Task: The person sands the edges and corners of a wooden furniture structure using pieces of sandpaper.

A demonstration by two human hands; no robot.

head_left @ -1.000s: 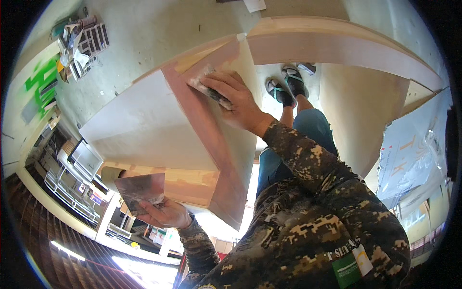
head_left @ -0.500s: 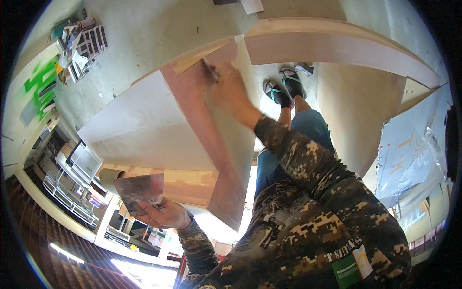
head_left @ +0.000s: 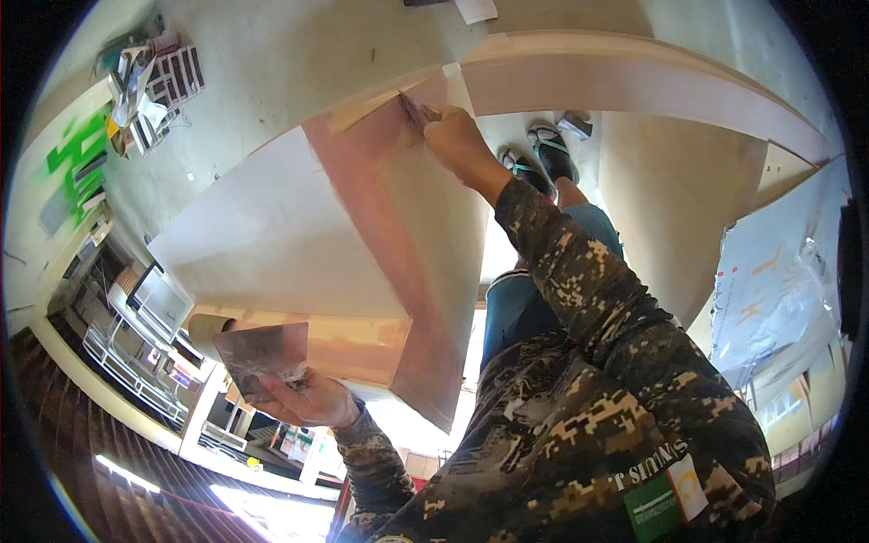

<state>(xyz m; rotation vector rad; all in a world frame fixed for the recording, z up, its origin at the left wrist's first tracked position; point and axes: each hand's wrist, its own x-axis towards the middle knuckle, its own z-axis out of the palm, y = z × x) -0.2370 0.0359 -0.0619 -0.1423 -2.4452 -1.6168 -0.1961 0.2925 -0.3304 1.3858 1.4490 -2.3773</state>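
My right hand (head_left: 460,147) is closed round a thin, flat scraper blade (head_left: 415,110). Its edge meets the far corner of a pale panel (head_left: 272,226), where a band of reddish-brown filler (head_left: 362,199) runs along the side. In my left hand (head_left: 310,398), pinched between thumb and fingers, is a flat rectangular plate (head_left: 267,351) smeared with grey-brown paste. That plate is tilted in front of the panel's near wooden edge (head_left: 362,344), close to a cardboard tube (head_left: 208,335).
A long curved wooden piece (head_left: 625,86) extends to the far right. Sandalled feet (head_left: 548,158) stand behind the panel, beside a small grey block (head_left: 575,125). A torn light-blue sheet (head_left: 778,271) is at the right. Mixed clutter (head_left: 149,90) lies on the floor at far left.
My right hand and the scraper have shifted slightly right and up along the panel's far corner, and the blade now shows sharply. The left hand and plate have stayed in place.
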